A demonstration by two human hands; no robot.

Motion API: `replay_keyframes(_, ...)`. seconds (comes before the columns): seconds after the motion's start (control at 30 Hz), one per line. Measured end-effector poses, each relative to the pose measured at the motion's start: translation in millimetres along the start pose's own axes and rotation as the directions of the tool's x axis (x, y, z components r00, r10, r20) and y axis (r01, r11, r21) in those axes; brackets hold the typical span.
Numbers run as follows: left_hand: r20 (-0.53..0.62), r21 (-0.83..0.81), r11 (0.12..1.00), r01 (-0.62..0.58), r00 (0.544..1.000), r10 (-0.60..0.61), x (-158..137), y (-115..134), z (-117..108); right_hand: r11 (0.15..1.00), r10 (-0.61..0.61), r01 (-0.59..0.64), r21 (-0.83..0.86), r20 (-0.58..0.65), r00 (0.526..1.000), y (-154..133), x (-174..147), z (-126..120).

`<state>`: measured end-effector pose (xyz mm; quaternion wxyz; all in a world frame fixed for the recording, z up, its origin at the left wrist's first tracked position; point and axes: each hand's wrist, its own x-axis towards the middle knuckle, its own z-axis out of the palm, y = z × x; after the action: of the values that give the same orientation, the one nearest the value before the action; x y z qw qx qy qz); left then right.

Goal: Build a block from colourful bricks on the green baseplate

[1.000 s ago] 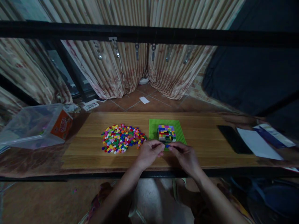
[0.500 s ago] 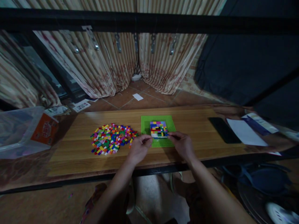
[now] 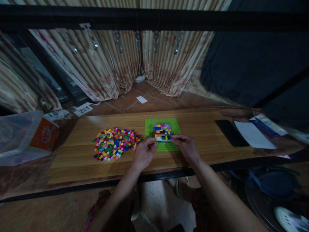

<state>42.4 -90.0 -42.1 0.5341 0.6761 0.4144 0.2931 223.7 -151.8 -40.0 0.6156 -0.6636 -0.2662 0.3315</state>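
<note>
A small block of multicoloured toy bricks (image 3: 162, 131) stands on a green studded baseplate (image 3: 149, 122) in the middle of the table. My left hand (image 3: 145, 153) is at the block's front left corner, thumb and forefinger drawn together. Whatever sits between those fingertips is too small to make out. At the front right corner my right hand (image 3: 187, 147) is closed in a pinch, its fingertips against or very near the bricks. What it pinches cannot be told apart from the block. To the left lies a loose pile of small coloured bricks (image 3: 109, 145).
The wooden tabletop (image 3: 200, 129) also carries a dark flat tablet-like object (image 3: 231, 132) and a white sheet of paper (image 3: 254, 133) at the right. A clear plastic box (image 3: 19, 137) with an orange label stands at the far left. A dark bar (image 3: 154, 20) crosses above the table.
The view has shifted slightly. My right fingertips have moved a little at the block's right front corner; my left hand stays near its left corner. The brick pile looks unchanged.
</note>
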Motion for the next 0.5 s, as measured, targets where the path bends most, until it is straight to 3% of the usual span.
replay_keyframes(0.5, -0.001, 0.202, 0.979, -0.033, 0.999, 0.034, -0.2, 2.9, 5.8, 0.994, 0.060, -0.055, -0.093, 0.050, 0.997, -12.4, 2.1, 2.4)
